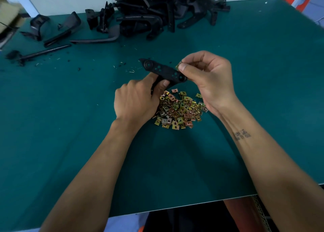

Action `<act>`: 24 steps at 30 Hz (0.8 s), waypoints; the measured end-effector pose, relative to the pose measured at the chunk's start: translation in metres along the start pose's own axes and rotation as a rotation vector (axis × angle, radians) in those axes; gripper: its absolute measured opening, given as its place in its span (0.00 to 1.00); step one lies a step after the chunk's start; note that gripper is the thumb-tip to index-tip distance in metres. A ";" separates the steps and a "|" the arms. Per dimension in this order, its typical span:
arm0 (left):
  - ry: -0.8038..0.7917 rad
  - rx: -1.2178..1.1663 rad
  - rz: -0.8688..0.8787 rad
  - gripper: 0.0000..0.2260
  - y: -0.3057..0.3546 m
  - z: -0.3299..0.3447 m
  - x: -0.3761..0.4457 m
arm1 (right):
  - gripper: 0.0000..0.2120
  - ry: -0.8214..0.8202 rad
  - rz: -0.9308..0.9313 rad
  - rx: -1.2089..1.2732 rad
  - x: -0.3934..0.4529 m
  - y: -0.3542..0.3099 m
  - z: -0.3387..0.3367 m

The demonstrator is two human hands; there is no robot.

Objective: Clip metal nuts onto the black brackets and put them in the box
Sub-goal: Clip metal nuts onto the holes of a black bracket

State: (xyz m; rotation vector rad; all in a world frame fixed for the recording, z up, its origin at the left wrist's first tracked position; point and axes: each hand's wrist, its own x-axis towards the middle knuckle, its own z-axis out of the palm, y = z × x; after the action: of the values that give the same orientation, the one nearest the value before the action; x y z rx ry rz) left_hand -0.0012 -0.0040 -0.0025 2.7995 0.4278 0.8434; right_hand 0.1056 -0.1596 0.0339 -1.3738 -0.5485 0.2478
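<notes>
Green table mat carries heaped black brackets, metal nuts.

Probably workshop: bracket pile, green bench

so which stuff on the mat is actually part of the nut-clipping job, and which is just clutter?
In the job:
- black bracket, gripped by the left hand
- metal nut, pinched by the right hand at the bracket's edge
- pile of nuts
- heap of black brackets at the back

Lying about:
- black rod, far left
- scattered debris on the green mat
</notes>
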 end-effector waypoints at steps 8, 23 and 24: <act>-0.041 0.031 0.009 0.23 0.001 0.000 0.000 | 0.06 -0.059 0.034 -0.086 0.003 0.001 -0.007; -0.034 0.014 -0.010 0.23 0.005 -0.003 -0.001 | 0.04 0.014 0.109 0.084 0.001 0.003 0.002; -0.034 0.015 -0.008 0.23 0.004 -0.003 0.000 | 0.04 0.025 0.117 0.113 0.000 0.003 0.003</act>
State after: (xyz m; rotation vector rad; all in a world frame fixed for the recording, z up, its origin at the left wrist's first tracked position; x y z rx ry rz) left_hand -0.0019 -0.0081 0.0006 2.8197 0.4412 0.7926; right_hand 0.1047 -0.1566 0.0316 -1.2985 -0.4279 0.3511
